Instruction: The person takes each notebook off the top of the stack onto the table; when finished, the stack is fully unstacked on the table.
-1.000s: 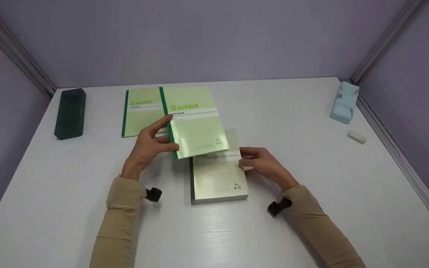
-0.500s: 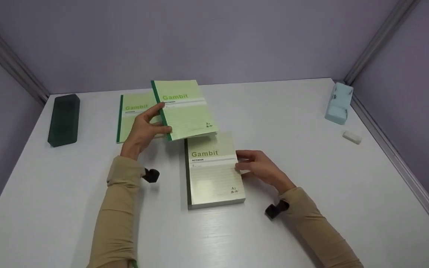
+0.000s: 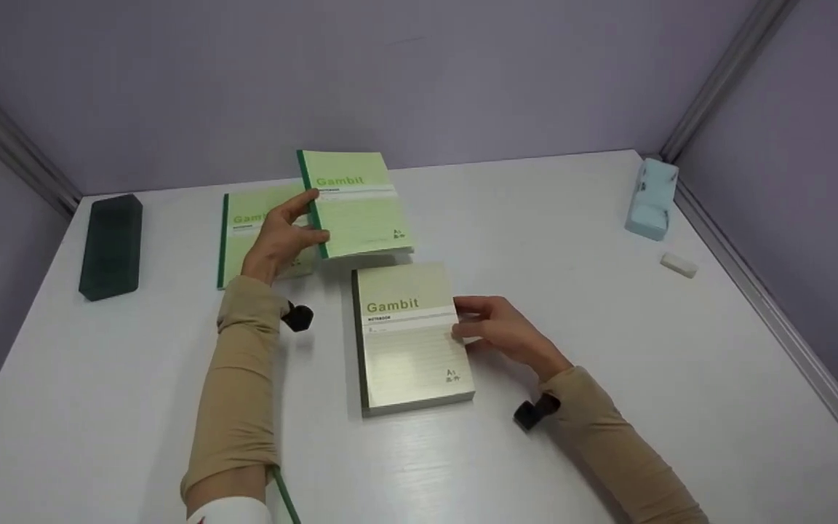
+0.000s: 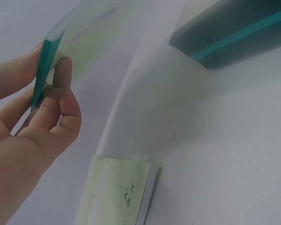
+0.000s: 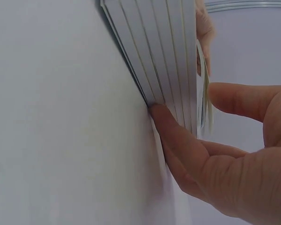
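Observation:
My left hand [image 3: 284, 236] pinches a pale green notebook [image 3: 361, 218] by its green spine, thumb on the cover side, and holds it above the table. In the left wrist view that spine [image 4: 46, 65] sits between thumb and fingers. Partly hidden beneath lies another green notebook [image 3: 236, 251]. Nearer me is a thick stack of notebooks [image 3: 412, 356] with the same Gambit cover. My right hand [image 3: 503, 327] grips the stack's right edge. In the right wrist view its fingers are at the stack's lower edge [image 5: 147, 61], the thumb at the top cover.
A dark green box [image 3: 110, 247] stands at the far left. At the far right are a light blue box [image 3: 652, 199] and a small white block [image 3: 679, 265] like an eraser. Walls border the white table [image 3: 550, 225] behind and at both sides.
My left hand has carried its notebook away from me and off the stack, uncovering the stack's whole top cover. The right hand stays at the stack's right edge.

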`<move>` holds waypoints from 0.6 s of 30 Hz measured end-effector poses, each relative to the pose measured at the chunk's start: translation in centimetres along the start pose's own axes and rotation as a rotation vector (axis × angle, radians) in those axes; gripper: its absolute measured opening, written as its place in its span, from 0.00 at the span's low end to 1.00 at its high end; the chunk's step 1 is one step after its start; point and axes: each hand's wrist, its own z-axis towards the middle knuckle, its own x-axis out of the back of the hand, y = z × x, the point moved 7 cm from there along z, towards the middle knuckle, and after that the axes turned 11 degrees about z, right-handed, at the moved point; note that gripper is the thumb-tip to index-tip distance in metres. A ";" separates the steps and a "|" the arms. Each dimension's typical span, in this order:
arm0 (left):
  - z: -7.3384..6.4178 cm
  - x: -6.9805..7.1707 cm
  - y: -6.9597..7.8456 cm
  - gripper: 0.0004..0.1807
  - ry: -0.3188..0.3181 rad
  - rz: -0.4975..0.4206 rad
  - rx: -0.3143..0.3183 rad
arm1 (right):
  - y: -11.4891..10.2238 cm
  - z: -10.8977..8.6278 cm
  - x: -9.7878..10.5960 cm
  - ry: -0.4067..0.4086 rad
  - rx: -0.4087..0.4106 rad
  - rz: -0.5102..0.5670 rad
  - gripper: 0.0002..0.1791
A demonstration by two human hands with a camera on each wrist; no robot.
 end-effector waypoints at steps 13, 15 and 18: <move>1.0 -0.6 -3.4 0.39 -0.078 0.030 0.121 | 0.1 -0.2 -1.3 -0.005 0.009 -0.023 0.32; 0.9 -0.7 -3.8 0.39 -0.088 0.058 0.128 | 0.1 -0.2 -1.4 -0.018 0.008 -0.015 0.32; 0.8 -0.9 -4.0 0.40 -0.095 0.103 0.121 | 0.1 -0.2 -1.5 -0.034 0.014 -0.007 0.32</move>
